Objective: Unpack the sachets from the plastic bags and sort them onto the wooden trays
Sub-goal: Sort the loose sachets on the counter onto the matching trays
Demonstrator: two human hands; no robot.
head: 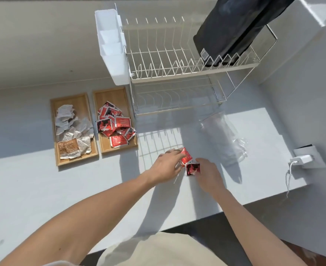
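Observation:
Two wooden trays lie side by side at the left of the white counter. The left tray [85, 104] holds several white sachets [70, 123] and two brown ones [68, 148]. The right tray [108, 95] carries a heap of red sachets [116, 125]. Near the counter's middle, my left hand [166, 165] and my right hand [209, 174] close around a small bunch of red sachets [189, 163] between them. An empty-looking clear plastic bag [225, 139] lies just to the right of my hands.
A white two-tier wire dish rack [177, 73] stands behind my hands, with a white plastic caddy [112, 47] on its left side and a black pouch [229, 29] leaning on top. A white charger and cable [300, 160] sit at the right wall.

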